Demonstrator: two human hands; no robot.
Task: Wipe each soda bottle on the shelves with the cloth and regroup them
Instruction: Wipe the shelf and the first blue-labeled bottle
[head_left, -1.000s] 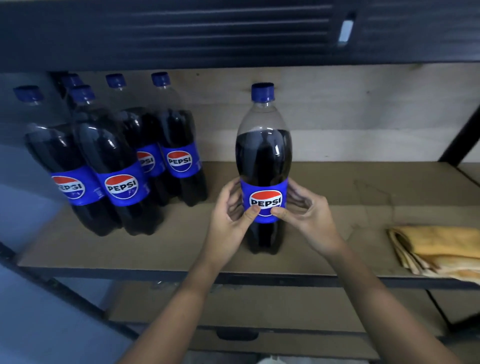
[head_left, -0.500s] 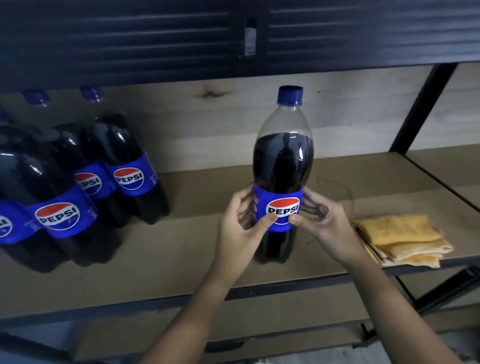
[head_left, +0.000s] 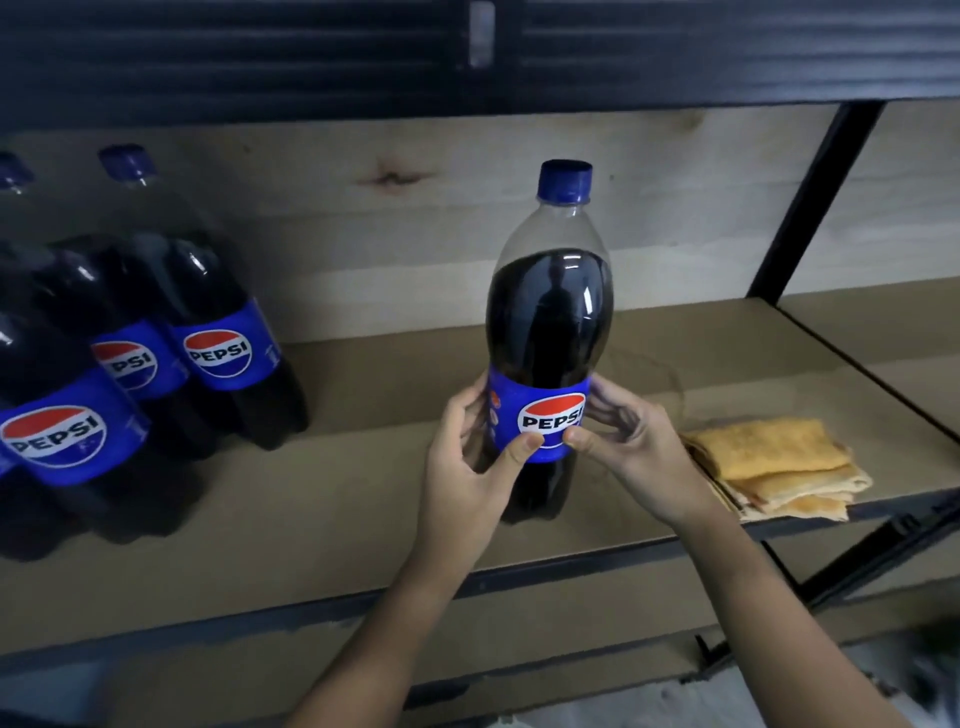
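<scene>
A brown board shelf (head_left: 363, 499) with a dark metal front edge carries everything; behind it runs a pale wooden back wall with a dark knot, and above hangs the black ribbed underside of the next shelf. A black upright post (head_left: 810, 202) rises at 2 o'clock, with another board shelf beyond it, and a lower shelf shows beneath the front rail.

Near the centre a soda bottle (head_left: 549, 312) stands upright on the shelf, blue cap on, dark cola filling it up to the shoulder, the neck above clear, its blue Pepsi label facing the camera. The left hand (head_left: 467, 467) grips it from 9 o'clock, fingers curled round the label and thumb pressed on the label's lower front. The right hand (head_left: 639, 457) holds it from 3 o'clock, fingers wrapped behind and thumb tip on the label just beside the left thumb.

At 9 o'clock, well apart, a group of capped bottles (head_left: 156, 353) stands packed together, each full of dark cola, labels forward; the nearest ones run off the frame edge.

At 3 o'clock a folded yellow cloth (head_left: 774, 457) lies flat near the shelf's front edge, just beside the right hand, untouched
</scene>
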